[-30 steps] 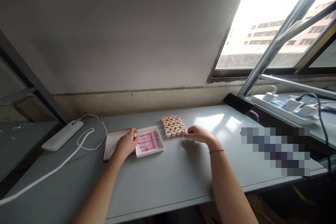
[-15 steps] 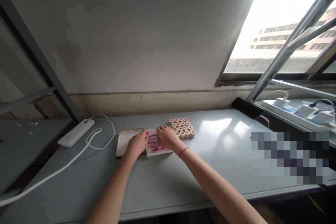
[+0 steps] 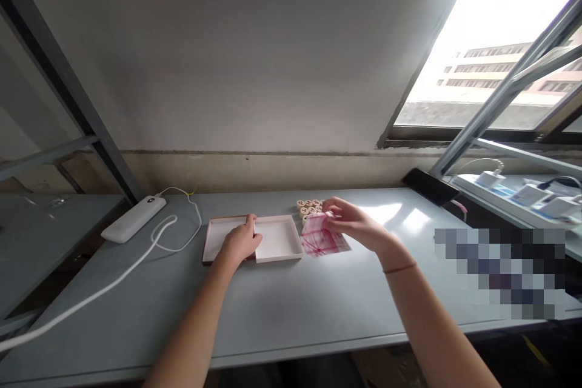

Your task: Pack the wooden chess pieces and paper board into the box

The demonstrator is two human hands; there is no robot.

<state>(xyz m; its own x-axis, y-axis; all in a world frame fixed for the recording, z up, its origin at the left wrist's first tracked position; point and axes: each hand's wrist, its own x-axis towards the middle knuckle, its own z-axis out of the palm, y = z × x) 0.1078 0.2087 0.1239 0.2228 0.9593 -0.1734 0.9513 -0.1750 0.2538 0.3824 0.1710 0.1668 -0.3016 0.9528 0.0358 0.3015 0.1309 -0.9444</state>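
Note:
My left hand rests on the near edge where a white box tray meets the box lid beside it, fingers curled over the rim. My right hand pinches a folded clear sheet printed with red lines and holds it just right of the tray, its lower edge touching the table. Behind the sheet lie several round wooden game pieces, partly hidden by it. The tray shows a bare white bottom.
A white power bank with a white cable lies at the left of the grey table. A dark phone leans at the back right. A power strip with chargers sits by the window.
My right hand went from the wooden pieces to the tray, took out the red-lined sheet and carried it to the right. My left hand stayed on the box.

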